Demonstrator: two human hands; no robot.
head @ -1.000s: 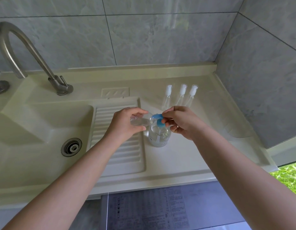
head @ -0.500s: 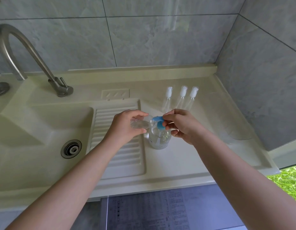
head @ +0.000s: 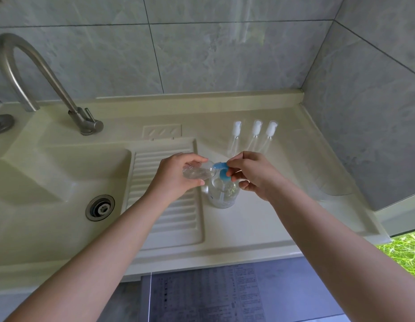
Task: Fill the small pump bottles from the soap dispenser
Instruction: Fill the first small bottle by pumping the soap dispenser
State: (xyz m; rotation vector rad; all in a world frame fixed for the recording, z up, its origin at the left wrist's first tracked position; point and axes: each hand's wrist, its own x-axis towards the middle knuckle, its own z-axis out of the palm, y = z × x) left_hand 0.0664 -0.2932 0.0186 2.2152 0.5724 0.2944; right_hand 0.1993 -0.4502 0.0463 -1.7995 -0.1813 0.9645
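The left hand (head: 178, 174) grips a small clear bottle (head: 197, 172), fingers curled over its top and thumb beneath, holding it on its side with the open mouth turned toward the blue nozzle of the soap dispenser (head: 222, 188). That dispenser stands upright near the middle of the bench (head: 260, 219), just right of the ribbed drainboard (head: 169, 194), and its clear body looks only partly full. The right hand (head: 254, 174) rests on the blue pump head (head: 221, 170), fingertips pinched at the spout and the remaining fingers curled beside the neck. The bottle mouth and the spout sit touching or nearly so; whether soap is actually passing between them cannot be told. Toward the back right of the bench, three more small pump bottles (head: 254, 135) lie in a row with white pump tops fitted, well apart from the hands. Their bodies look clear, and how much each holds is too hard to judge. The removed pump top of the held bottle is not seen. By my reading the task is mid-way through filling one bottle; left to do are finishing this fill, refitting its pump, and dealing with any of the three that remain empty. The sink basin (head: 50, 182) and tap (head: 39, 77) sit at the left end, unused.
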